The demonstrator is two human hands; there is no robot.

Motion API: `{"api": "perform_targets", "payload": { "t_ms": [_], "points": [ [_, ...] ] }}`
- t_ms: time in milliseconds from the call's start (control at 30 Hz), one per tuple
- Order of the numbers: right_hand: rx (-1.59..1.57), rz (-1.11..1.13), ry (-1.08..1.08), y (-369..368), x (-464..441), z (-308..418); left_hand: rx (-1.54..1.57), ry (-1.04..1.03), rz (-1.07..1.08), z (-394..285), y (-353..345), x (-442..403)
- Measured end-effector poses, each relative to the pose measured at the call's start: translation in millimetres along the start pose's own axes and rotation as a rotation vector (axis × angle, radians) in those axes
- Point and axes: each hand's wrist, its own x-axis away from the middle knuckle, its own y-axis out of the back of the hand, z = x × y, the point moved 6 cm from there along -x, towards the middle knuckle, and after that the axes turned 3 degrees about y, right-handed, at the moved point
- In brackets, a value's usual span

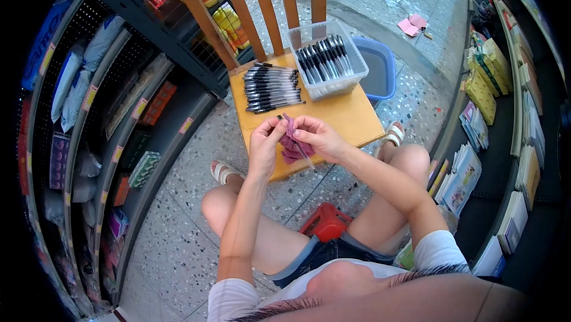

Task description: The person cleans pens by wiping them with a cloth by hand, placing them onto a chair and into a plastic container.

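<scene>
Above the front edge of the wooden chair seat (351, 127), my two hands meet around a crumpled purple cloth (291, 151) and a pen (306, 159) with a clear barrel. My left hand (266, 142) pinches at the pen's upper end, where a bit of dark shows. Thumb and fingers of my right hand (321, 139) close on the cloth, which is wrapped around part of the pen. Just beyond lies a row of black-capped pens (270, 88) on the seat. To its right, a clear plastic bin (336, 89) holds several more, leaning side by side.
A blue basin (389, 72) stands on the speckled floor behind the chair. Below me is a red plastic stool (326, 222). Stocked shelves curve along the left (134, 108) and right (516, 137). Pink paper (411, 24) lies on the floor ahead.
</scene>
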Motion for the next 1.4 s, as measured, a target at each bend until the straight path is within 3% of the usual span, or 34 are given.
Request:
{"api": "perform_targets", "payload": {
  "t_ms": [533,733,1033,1400],
  "points": [
    [0.158,0.029,0.003,-6.7,0.4,-2.1,-0.122,-0.182,-0.068,-2.5,14.4,-3.2],
    [-0.041,0.057,-0.112,-3.4,2.8,-10.8,0.092,-0.082,0.018,-6.3,9.2,-3.4],
    [0.232,0.018,-0.002,-4.6,6.6,9.8,-0.189,0.019,-0.004,-1.1,5.1,-2.9],
    [0.158,-0.021,-0.081,-2.0,7.0,0.6,-0.077,-0.024,0.060,-5.6,8.6,-5.8]
  ]
}}
